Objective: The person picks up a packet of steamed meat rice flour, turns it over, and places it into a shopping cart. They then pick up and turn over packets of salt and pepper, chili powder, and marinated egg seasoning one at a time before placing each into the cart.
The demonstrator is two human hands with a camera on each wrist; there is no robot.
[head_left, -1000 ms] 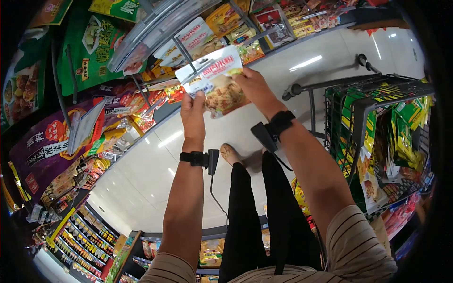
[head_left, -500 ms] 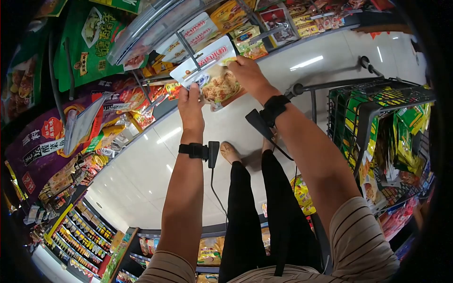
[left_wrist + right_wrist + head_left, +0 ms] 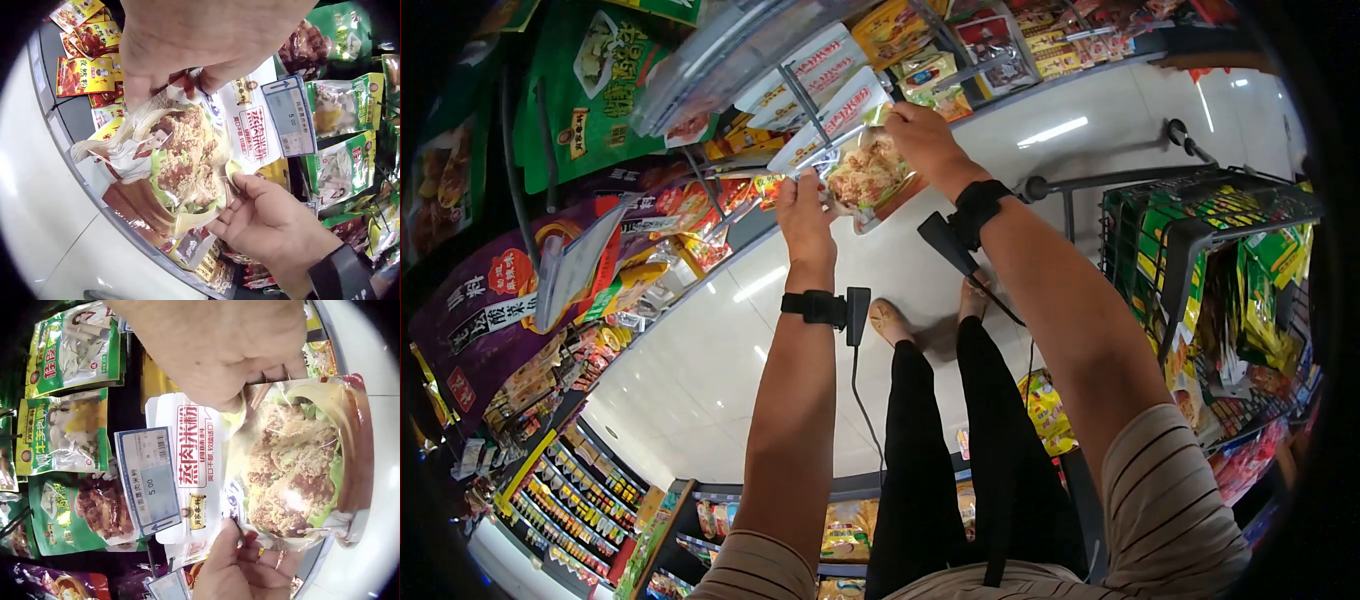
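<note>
A rice-flour packet (image 3: 865,172) with a white top and a picture of breaded meat is held between both hands at the rack. My left hand (image 3: 805,218) pinches its left edge, thumb on the front. The opposite edge is gripped by my right hand (image 3: 927,140). In the left wrist view, the packet's clear, shiny lower part (image 3: 190,162) bulges outward. A metal hook (image 3: 802,100) runs over the white top, and a price tag (image 3: 150,481) overlaps that top in the right wrist view. Similar white packets (image 3: 815,70) hang just behind.
A black wire shopping cart (image 3: 1175,230) filled with green and yellow packets stands to the right. Large purple bags (image 3: 485,290) and a green bag (image 3: 585,110) hang at the left. Pale tiled floor (image 3: 730,400) lies below, with more shelves (image 3: 570,510) at the lower left.
Both hands have shifted slightly up toward the rack with the packet. Its top has tipped back along the hook, so the white part looks narrower and the pictured part faces up more.
</note>
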